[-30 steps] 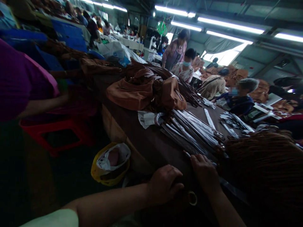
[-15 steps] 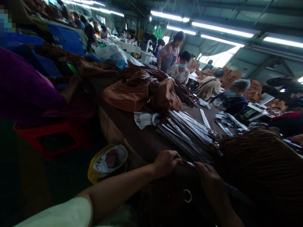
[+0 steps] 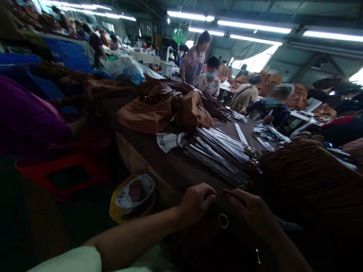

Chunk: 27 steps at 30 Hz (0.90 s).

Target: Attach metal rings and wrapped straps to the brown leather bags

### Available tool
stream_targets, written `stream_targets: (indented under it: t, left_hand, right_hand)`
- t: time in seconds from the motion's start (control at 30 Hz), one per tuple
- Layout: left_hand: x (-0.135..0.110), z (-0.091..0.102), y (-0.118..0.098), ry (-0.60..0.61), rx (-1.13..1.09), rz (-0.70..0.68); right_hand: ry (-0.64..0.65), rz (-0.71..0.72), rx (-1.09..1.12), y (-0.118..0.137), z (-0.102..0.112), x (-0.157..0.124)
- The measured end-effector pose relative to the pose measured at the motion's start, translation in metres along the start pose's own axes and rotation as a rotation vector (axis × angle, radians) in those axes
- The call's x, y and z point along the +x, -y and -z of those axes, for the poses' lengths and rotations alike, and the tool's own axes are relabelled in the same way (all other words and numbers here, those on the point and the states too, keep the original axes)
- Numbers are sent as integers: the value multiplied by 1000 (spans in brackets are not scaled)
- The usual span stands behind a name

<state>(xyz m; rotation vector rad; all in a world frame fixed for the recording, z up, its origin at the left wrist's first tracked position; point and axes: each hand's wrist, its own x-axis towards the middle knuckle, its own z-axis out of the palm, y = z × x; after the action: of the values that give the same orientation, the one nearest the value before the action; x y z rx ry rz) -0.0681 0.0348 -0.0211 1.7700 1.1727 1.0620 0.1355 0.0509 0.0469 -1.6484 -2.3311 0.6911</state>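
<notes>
My left hand [image 3: 197, 201] is closed at the table's near edge, fingers curled and thumb against them; anything inside is hidden. To its right, my right hand [image 3: 249, 207] pinches a thin brown strip [image 3: 226, 191], whose short end sticks out toward the left hand. A small gap separates the two hands. Below them lies a dark item, too dim to make out, with a round metal ring [image 3: 223, 220]. Just beyond the hands, a bundle of straps in white wrapping [image 3: 224, 145] rests on the table.
Brown bags [image 3: 147, 115] sit farther back on the dark table [image 3: 150, 151]. A big heap of brown straps [image 3: 303, 177] is at the right. On the left are a red stool [image 3: 62, 162], a person in a purple sleeve [image 3: 31, 113] and a yellow bag-lined bin [image 3: 116, 207]. Other people work beyond.
My hands have moved apart slightly; the pale piece that stretched between them no longer shows there. The view has shifted a little, and the person opposite has raised a hand.
</notes>
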Motion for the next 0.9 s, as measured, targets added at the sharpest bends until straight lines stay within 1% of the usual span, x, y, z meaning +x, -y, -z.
stream_targets:
  t: [0.1,0.17,0.3,0.43,0.53,0.63,0.7,0.77,0.9]
  left_hand:
    - [-22,-11,-3,63,7,-78]
    - [-32,-18,-4,109,9,-106]
    - [-40,-25,-3,153,79,-124]
    - [-46,-32,1,138,194,-168]
    - [-49,-41,5,108,279,-178]
    - [-46,-50,7,96,368,-167]
    - [-42,-55,7,102,423,-153]
    - [-39,-58,8,117,459,-154]
    - [-40,-61,10,123,443,-185]
  right_hand:
    - [21,-71,29,4,6,-8]
    - [51,-90,72,5,8,-12]
    - [58,-101,212,0,12,-22]
    - [63,-123,262,-5,14,-33]
    - [93,-167,215,-8,6,-37]
    - [94,-235,212,-12,-6,-38]
    - [93,-305,246,-16,-16,-38]
    - [97,-345,226,-21,-25,-37]
    - [100,-307,136,-28,-41,-37]
